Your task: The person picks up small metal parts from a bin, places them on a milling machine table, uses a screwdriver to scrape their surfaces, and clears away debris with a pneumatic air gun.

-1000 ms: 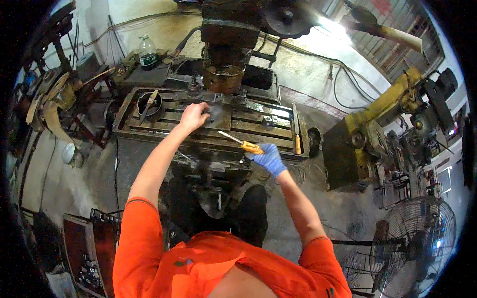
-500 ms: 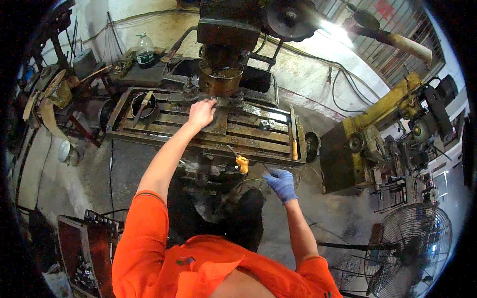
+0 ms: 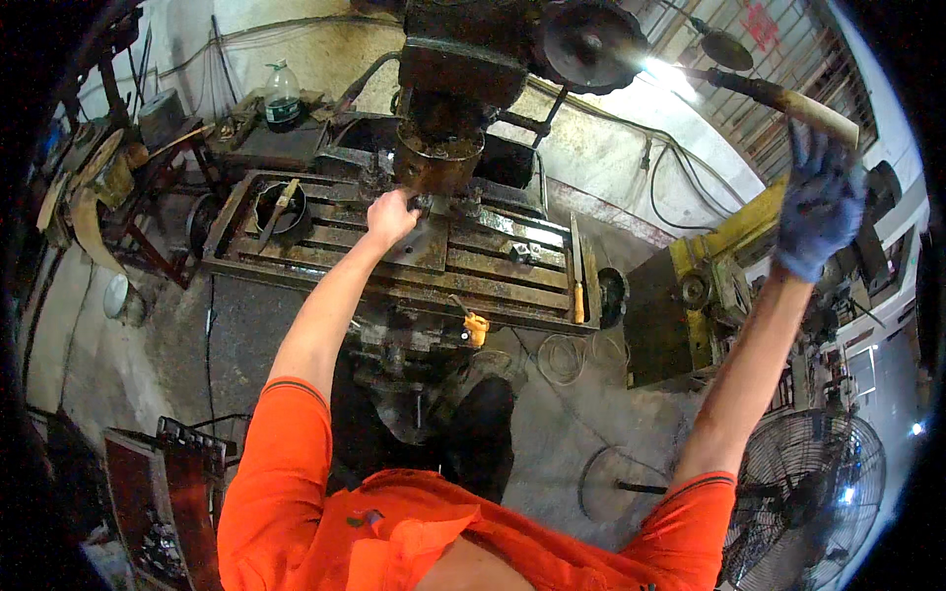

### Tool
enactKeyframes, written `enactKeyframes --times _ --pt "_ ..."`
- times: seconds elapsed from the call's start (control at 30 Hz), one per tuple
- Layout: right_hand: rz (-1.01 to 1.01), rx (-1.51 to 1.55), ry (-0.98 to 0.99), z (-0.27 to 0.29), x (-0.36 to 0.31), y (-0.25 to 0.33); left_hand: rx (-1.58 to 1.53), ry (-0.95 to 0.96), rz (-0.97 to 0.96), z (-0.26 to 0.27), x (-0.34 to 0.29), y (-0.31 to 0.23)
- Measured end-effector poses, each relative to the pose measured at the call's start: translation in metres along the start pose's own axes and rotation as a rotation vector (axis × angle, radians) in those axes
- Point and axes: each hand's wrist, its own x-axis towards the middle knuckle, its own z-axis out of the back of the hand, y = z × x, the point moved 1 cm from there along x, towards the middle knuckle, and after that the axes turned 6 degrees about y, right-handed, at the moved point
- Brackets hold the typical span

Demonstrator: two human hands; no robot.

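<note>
My bare left hand [image 3: 392, 219] is closed, at the middle of the slotted machine table, just under the machine's round spindle head [image 3: 439, 158]. A small dark piece shows at its fingertips; what kind it is I cannot make out. At the upper right, my right hand [image 3: 818, 207], in a blue-grey glove, is raised with fingers stretched upward and slightly blurred. Its fingertips overlap the pale end of a long lever [image 3: 803, 108]; whether they touch it I cannot tell. A flat metal plate [image 3: 419, 251] lies beneath my left hand on the machine table [image 3: 503, 305].
On the machine table are a round pot [image 3: 286, 225] with a brush, small metal blocks [image 3: 524, 252] and a wooden-handled file [image 3: 578, 286]. A yellow-handled tool [image 3: 475, 328] sits at the front edge. A yellow machine [image 3: 680, 295] and a large fan [image 3: 808, 483] stand to the right.
My right hand has swung from beside the table's front right corner up and right to the lever. The left hand has stayed near the spindle, with the dark piece now showing at its fingertips.
</note>
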Motion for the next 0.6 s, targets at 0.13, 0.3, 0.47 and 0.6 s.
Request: enactKeyframes --times 0.13,0.3,0.47,0.6 --pt "-0.05 -0.229 -0.193 -0.003 0.002 0.036 -0.044 -0.029 -0.042 -0.005 0.0 -0.022" --pt "0.043 -0.666 -0.164 -0.051 -0.106 0.004 0.022 -0.05 0.037 -0.009 0.001 -0.006" --pt "0.061 -0.622 -0.225 -0.059 -0.086 -0.001 0.017 -0.053 0.019 -0.006 0.0 -0.01" --pt "0.018 -0.467 -0.174 -0.045 -0.075 0.005 -0.003 -0.119 -0.034 -0.01 0.002 -0.005"
